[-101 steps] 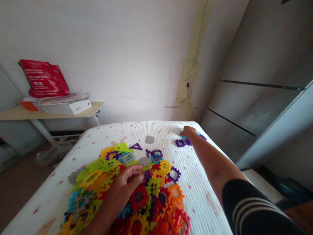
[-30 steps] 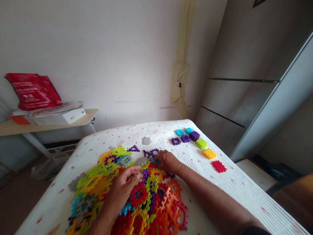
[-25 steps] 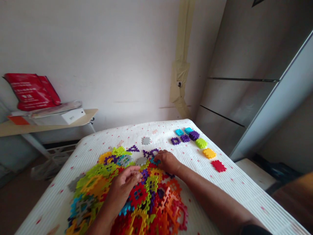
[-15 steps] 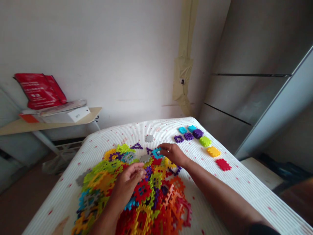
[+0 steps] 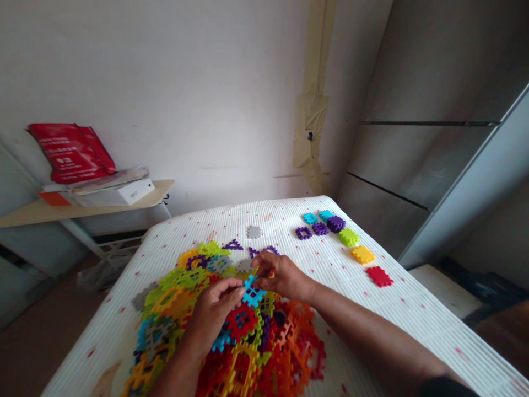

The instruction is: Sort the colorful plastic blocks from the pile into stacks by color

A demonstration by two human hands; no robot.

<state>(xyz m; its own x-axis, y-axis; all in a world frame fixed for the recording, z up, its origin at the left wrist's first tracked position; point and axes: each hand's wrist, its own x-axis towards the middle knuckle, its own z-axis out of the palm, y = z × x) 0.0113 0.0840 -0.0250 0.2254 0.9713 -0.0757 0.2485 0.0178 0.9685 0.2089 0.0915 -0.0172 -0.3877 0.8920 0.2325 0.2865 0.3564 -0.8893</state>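
Far left, a pale wooden shelf against the wall, with a red bag propped above a white box. Next, a white ribbed mattress flecked with red spots, and across its near half a large heap of interlocking plastic pieces in red, orange, yellow, green, purple and grey, the clear bulk of the pieces remaining there, jumbled and overlapping.

At the heap's centre, the left hand, half curled, fingertips at the edge of a cyan piece; whether those fingers grip it, impossible to tell. Just beyond, on bare mattress, a purple triangle and a grey piece, both apart from the heap. Then the right hand, fingers closed in a pinch on the cyan piece, which sits just above the heap between both hands.

Further right, well clear of the heap, a row of eight pieces already laid out singly, running from purple and cyan through green and yellow to red. Far right, grey cabinet doors.
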